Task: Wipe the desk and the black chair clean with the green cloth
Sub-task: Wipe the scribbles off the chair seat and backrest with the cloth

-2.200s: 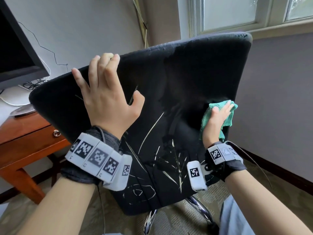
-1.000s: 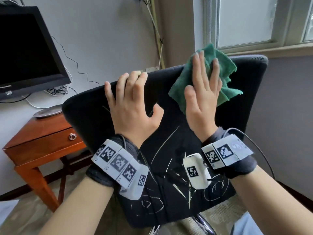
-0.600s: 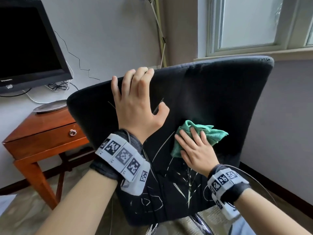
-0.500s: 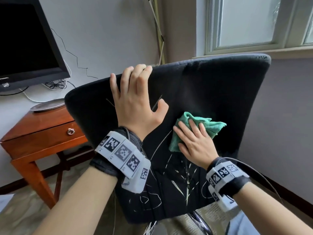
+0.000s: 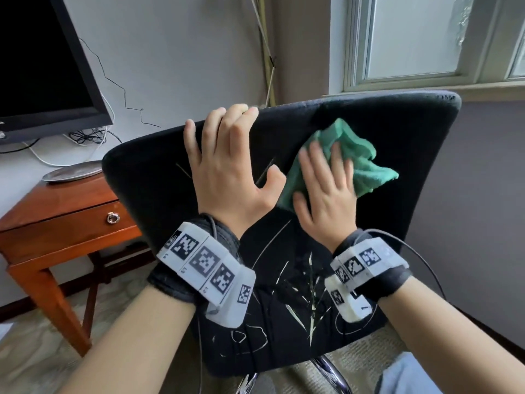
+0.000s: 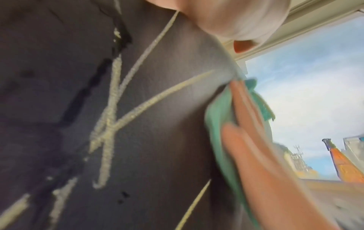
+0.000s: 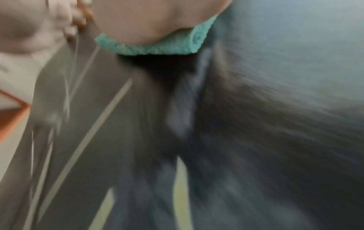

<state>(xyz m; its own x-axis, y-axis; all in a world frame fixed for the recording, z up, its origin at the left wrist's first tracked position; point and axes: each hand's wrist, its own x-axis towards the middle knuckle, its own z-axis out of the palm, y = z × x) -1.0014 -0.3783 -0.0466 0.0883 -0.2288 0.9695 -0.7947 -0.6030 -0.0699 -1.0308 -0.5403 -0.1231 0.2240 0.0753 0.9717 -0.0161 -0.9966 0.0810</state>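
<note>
The black chair (image 5: 392,155) fills the middle of the head view, its backrest tilted toward me and marked with pale scratch lines. My left hand (image 5: 227,166) lies on the backrest with its fingertips hooked over the top edge. My right hand (image 5: 326,189) presses the green cloth (image 5: 360,163) flat against the upper backrest, fingers straight. In the left wrist view the green cloth (image 6: 218,124) shows under the right hand's fingers (image 6: 246,140). In the right wrist view the cloth's rolled edge (image 7: 153,46) shows under the palm, blurred.
The wooden desk (image 5: 56,217) with a drawer knob stands at the left, carrying a monitor (image 5: 42,66) on a round metal base (image 5: 71,172) and loose cables. A window (image 5: 426,38) is behind the chair. The chair's chrome leg (image 5: 329,376) stands on carpet below.
My right hand has slid the green cloth upward on the backrest, from the middle to near the top edge. The left hand has stayed on the top of the chair.
</note>
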